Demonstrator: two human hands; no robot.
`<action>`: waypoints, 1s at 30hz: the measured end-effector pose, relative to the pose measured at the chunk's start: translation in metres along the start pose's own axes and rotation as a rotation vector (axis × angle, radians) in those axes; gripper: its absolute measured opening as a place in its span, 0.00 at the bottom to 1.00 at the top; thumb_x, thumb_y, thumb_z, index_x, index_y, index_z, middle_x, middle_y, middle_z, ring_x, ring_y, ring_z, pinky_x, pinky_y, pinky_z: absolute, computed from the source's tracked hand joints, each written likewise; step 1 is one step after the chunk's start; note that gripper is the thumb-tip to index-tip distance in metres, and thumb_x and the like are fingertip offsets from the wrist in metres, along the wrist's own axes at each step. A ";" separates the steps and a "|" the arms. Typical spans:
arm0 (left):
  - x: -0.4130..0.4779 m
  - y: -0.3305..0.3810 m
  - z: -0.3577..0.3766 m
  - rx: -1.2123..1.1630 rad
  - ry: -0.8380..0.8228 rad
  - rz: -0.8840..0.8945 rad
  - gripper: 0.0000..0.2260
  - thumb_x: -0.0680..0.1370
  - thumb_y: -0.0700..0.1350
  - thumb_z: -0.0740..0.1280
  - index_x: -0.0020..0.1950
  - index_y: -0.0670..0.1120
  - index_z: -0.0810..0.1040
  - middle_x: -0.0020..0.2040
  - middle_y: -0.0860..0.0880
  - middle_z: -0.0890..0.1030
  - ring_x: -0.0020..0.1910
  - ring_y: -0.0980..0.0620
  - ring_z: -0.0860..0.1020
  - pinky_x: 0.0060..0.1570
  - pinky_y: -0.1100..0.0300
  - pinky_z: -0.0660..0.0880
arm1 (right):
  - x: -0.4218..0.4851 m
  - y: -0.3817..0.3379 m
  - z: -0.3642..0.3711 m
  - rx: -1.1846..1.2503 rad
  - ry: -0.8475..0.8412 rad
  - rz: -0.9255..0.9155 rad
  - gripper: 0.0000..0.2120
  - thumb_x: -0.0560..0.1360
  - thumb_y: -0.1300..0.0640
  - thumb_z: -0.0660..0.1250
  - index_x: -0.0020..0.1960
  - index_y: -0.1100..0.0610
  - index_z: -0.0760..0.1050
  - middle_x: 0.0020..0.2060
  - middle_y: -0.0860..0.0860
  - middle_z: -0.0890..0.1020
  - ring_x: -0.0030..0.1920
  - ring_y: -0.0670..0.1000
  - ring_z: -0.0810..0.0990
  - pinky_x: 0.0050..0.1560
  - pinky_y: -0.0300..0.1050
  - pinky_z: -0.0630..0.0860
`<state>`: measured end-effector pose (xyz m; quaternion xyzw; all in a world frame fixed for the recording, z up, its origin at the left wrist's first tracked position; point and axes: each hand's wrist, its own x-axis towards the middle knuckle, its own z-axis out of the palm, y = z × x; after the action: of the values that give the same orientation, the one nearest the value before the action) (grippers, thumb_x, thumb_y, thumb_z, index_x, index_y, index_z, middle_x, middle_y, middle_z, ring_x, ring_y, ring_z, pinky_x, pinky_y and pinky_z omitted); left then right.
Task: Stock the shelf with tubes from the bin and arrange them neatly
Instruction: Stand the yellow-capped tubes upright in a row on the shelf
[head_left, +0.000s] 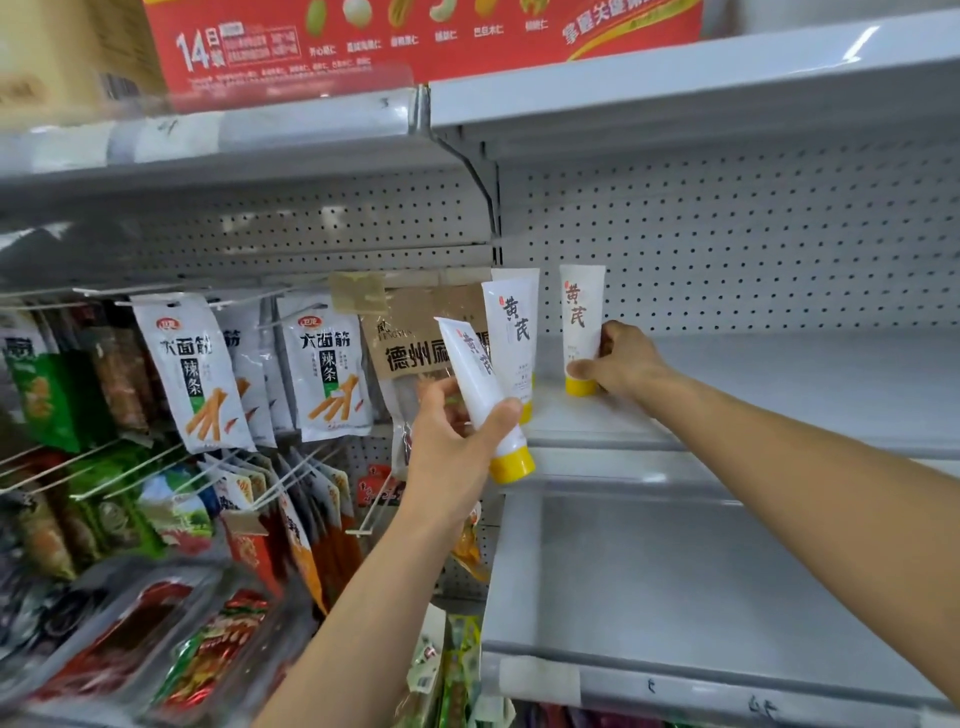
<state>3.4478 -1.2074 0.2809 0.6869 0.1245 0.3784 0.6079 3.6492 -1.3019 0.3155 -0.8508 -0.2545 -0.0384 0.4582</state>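
Three white tubes with yellow caps and dark lettering are in view. My right hand (618, 361) grips one tube (581, 317) near its cap; it stands upright, cap down, on the grey shelf (779, 395). A second tube (511, 327) stands cap down at the shelf's left end, and behind it shows the top of what may be a further tube. My left hand (457, 441) holds a third tube (480, 387) tilted, cap down and to the right, in front of the shelf's left edge. The bin is out of sight.
A pegboard wall backs the shelf. Hanging snack packets (202, 374) fill hooks on the left, with more packets in trays below. A lower grey shelf (701, 597) and an upper shelf (675, 88) frame the working level. A red box (415, 41) sits on top.
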 end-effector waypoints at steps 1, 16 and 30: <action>-0.001 0.000 0.000 0.000 -0.001 -0.002 0.23 0.73 0.47 0.73 0.65 0.50 0.70 0.53 0.55 0.79 0.51 0.57 0.79 0.45 0.62 0.77 | -0.001 0.000 0.000 0.011 -0.013 0.020 0.25 0.71 0.57 0.74 0.64 0.61 0.70 0.60 0.57 0.78 0.58 0.57 0.78 0.57 0.48 0.75; -0.010 0.010 0.000 -0.043 -0.010 -0.017 0.23 0.73 0.45 0.74 0.65 0.50 0.70 0.55 0.50 0.81 0.54 0.50 0.81 0.52 0.49 0.81 | -0.122 -0.062 -0.010 -0.059 -0.420 -0.269 0.20 0.65 0.51 0.77 0.54 0.55 0.77 0.45 0.51 0.81 0.46 0.49 0.80 0.49 0.47 0.77; -0.015 0.011 -0.018 0.590 -0.124 0.222 0.12 0.77 0.53 0.66 0.60 0.54 0.75 0.46 0.58 0.80 0.44 0.61 0.78 0.47 0.55 0.79 | -0.095 -0.039 -0.010 0.139 -0.046 -0.157 0.19 0.64 0.58 0.79 0.50 0.54 0.74 0.44 0.50 0.81 0.44 0.50 0.81 0.45 0.44 0.79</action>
<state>3.4227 -1.2063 0.2849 0.8647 0.1157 0.3473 0.3438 3.5505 -1.3297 0.3223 -0.7949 -0.3329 -0.0370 0.5059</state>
